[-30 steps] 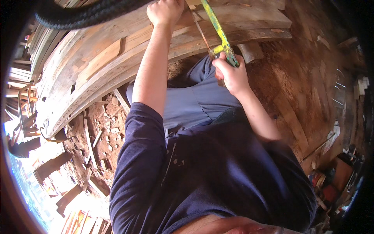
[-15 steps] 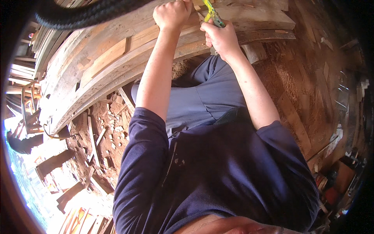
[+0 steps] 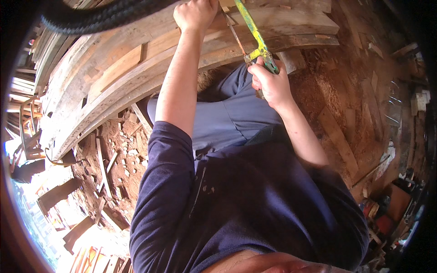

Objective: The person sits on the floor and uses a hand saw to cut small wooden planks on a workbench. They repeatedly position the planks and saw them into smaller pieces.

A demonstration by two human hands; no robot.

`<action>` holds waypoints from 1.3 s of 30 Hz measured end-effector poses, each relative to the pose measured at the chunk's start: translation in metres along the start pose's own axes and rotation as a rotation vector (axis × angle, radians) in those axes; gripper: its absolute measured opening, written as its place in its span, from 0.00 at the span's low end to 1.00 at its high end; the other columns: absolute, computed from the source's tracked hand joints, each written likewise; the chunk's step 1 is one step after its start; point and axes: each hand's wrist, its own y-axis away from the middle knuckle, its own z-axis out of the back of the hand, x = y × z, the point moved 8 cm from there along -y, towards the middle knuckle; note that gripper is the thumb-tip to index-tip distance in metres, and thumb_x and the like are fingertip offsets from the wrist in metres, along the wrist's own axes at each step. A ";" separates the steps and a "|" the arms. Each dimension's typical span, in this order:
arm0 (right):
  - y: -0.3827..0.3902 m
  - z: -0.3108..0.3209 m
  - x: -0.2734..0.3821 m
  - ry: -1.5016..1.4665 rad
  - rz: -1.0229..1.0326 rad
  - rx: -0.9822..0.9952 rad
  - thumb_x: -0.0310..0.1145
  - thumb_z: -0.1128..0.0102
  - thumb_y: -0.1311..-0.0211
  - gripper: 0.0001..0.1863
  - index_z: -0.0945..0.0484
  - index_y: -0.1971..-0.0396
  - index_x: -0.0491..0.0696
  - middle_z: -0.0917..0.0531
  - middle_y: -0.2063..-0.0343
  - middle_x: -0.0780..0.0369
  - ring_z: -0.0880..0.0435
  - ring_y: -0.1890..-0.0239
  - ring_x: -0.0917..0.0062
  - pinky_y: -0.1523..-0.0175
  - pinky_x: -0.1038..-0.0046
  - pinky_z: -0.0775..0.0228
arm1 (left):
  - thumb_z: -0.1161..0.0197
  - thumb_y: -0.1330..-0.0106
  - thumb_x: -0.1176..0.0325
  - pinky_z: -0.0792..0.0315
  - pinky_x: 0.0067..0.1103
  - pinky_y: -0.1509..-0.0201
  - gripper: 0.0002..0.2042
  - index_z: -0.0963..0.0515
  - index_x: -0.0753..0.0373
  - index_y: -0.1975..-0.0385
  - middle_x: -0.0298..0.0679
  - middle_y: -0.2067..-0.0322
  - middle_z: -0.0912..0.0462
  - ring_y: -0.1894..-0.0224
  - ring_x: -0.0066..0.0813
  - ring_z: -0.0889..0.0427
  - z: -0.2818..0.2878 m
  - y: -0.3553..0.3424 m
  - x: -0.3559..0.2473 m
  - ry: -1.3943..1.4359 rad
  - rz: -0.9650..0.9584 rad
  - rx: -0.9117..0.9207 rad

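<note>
My right hand (image 3: 272,82) is closed around the handle of a hacksaw (image 3: 256,37) with a paint-worn yellow-green frame. Its thin blade slants up toward the top edge beside my left hand, and the saw's far end is out of view. At the top of the picture, my left hand (image 3: 195,14) is a fist pressed down over the wooden bench (image 3: 300,22). Whatever lies under those fingers is hidden. A loose flat board (image 3: 117,72) rests on the bench, left of my left forearm.
Sawdust and small wood offcuts (image 3: 132,152) cover the ground at the left. More planks (image 3: 339,141) lie on the brown, sawdust-strewn ground at the right. A thick black braided cable (image 3: 91,20) crosses the upper left. My bent leg (image 3: 227,118) is against the bench.
My right hand has drawn the hacksaw back toward me and slightly right, so more of its frame and blade shows. My left fist stays in nearly the same place.
</note>
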 end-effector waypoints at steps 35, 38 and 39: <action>-0.035 -0.008 0.008 0.153 0.113 -0.052 0.25 0.35 0.34 0.11 0.25 0.76 0.49 0.25 0.84 0.70 0.29 0.85 0.86 0.77 0.77 0.39 | 0.46 0.24 0.52 0.21 0.43 0.69 0.26 0.17 0.55 0.87 0.47 0.82 0.14 0.79 0.49 0.14 0.007 0.003 -0.001 -0.010 0.028 0.091; -0.064 -0.012 -0.001 0.021 0.131 0.038 0.24 0.35 0.35 0.11 0.25 0.76 0.49 0.26 0.84 0.70 0.29 0.83 0.86 0.76 0.77 0.38 | 0.44 0.25 0.54 0.21 0.42 0.69 0.25 0.18 0.55 0.87 0.46 0.83 0.15 0.81 0.47 0.15 0.010 0.003 -0.001 -0.007 0.015 0.098; -0.065 -0.011 -0.007 0.020 0.132 0.035 0.24 0.35 0.35 0.11 0.25 0.77 0.49 0.26 0.84 0.70 0.29 0.83 0.86 0.76 0.77 0.39 | 0.44 0.25 0.54 0.21 0.41 0.69 0.25 0.18 0.55 0.87 0.46 0.84 0.15 0.81 0.47 0.15 0.009 0.003 -0.002 -0.001 0.010 0.109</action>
